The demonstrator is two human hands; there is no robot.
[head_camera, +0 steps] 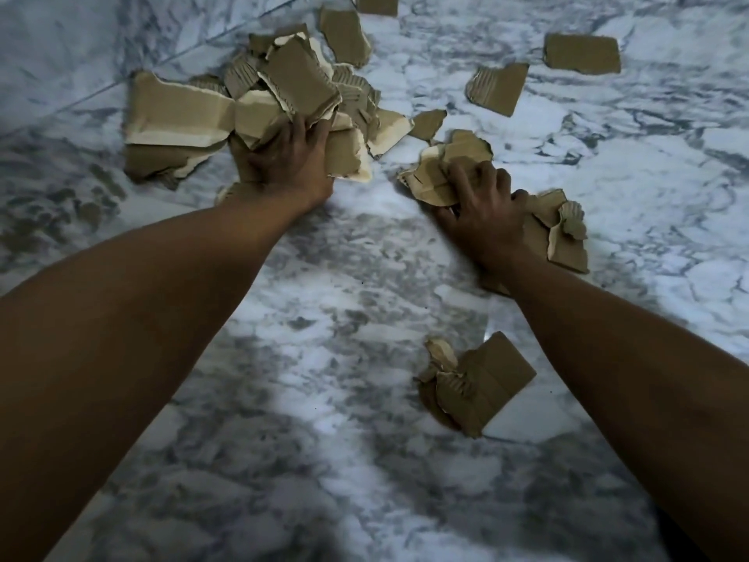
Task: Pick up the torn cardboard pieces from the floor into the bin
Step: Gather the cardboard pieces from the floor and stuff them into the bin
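Torn brown cardboard pieces lie scattered over a grey-white marble floor (324,277). My left hand (287,160) grips a big bundle of torn cardboard (251,99) at the upper left, fingers curled into the stack. My right hand (486,208) is down on the floor, fingers curled over a small cluster of cardboard pieces (441,172) that also spreads out to the right of my wrist. A crumpled cardboard piece (478,383) lies near my right forearm. No bin is in view.
Loose cardboard pieces lie further away: one at the top right (581,53), one in the upper middle (496,88), one behind the bundle (344,34), one at the top edge (377,2). A tile joint (81,95) crosses the upper left floor.
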